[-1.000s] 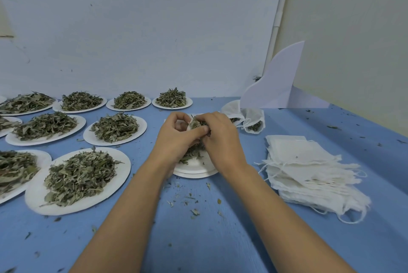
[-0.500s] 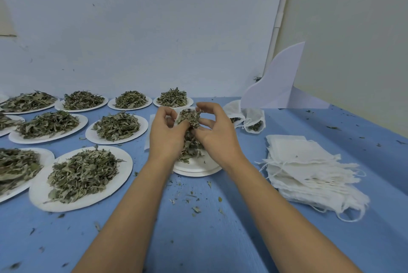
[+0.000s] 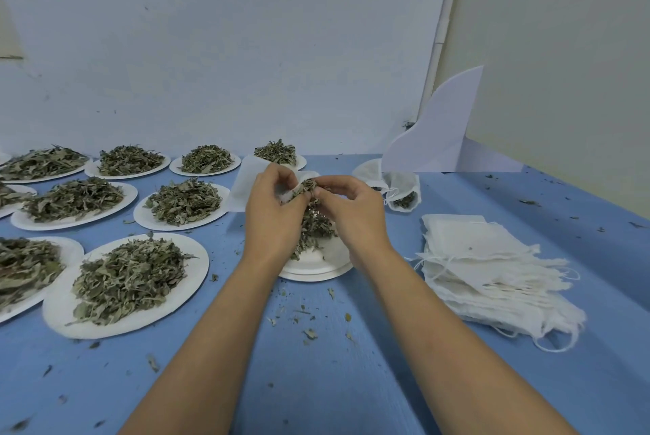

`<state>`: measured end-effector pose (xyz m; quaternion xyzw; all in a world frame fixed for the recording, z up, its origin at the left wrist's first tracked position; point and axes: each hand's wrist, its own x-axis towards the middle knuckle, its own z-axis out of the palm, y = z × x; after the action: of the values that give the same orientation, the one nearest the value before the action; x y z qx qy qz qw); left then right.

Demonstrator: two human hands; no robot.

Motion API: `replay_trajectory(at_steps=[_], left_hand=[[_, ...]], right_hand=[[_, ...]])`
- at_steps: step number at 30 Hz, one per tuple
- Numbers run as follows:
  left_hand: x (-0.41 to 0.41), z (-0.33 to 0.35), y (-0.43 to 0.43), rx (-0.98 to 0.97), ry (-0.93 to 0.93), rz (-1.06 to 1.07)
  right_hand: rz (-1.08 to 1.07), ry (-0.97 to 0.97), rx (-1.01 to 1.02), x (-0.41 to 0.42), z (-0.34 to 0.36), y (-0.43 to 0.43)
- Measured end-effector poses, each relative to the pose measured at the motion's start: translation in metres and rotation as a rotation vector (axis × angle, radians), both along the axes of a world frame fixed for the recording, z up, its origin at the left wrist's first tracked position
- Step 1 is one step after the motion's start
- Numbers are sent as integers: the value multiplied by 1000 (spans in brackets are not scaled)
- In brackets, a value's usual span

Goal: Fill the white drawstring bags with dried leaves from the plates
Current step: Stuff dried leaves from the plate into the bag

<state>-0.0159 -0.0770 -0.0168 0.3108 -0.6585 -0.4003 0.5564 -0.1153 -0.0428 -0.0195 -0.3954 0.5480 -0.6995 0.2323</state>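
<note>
1. On the left of the blue worktop (image 3: 316, 382) sit plates (image 3: 195, 269) heaped with dried leaves (image 3: 126, 276).
2. The left hand (image 3: 272, 214), fingers curled, grips a white drawstring bag (image 3: 246, 185) above the stacked middle plates (image 3: 316, 267).
3. The right hand (image 3: 355, 213) pinches a tuft of leaves (image 3: 306, 185) at what seems to be the bag's mouth, which is mostly hidden.
4. Filled bags (image 3: 401, 188) lie behind, and a stack of empty bags (image 3: 492, 265) rests at the far right.

No legible text, labels, brands, numbers or signs anywhere in the head view.
</note>
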Motion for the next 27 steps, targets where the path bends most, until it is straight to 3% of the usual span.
replay_trajectory(at_steps=[3, 9, 13, 18, 24, 27], left_hand=[[2, 2, 0, -19, -38, -40], [9, 5, 0, 14, -113, -109], [6, 7, 3, 121, -80, -199], [6, 2, 2, 80, -140, -86], [0, 1, 5, -71, -191, 61], [-1, 2, 8, -140, -176, 93]], right_hand=[[-13, -81, 6, -3, -2, -1], [212, -176, 79, -7, 3, 5], [44, -80, 106, -9, 3, 4], [-111, 51, 116, -3, 1, 0], [-179, -112, 87, 6, 2, -2], [-194, -77, 59, 11, 4, -1]])
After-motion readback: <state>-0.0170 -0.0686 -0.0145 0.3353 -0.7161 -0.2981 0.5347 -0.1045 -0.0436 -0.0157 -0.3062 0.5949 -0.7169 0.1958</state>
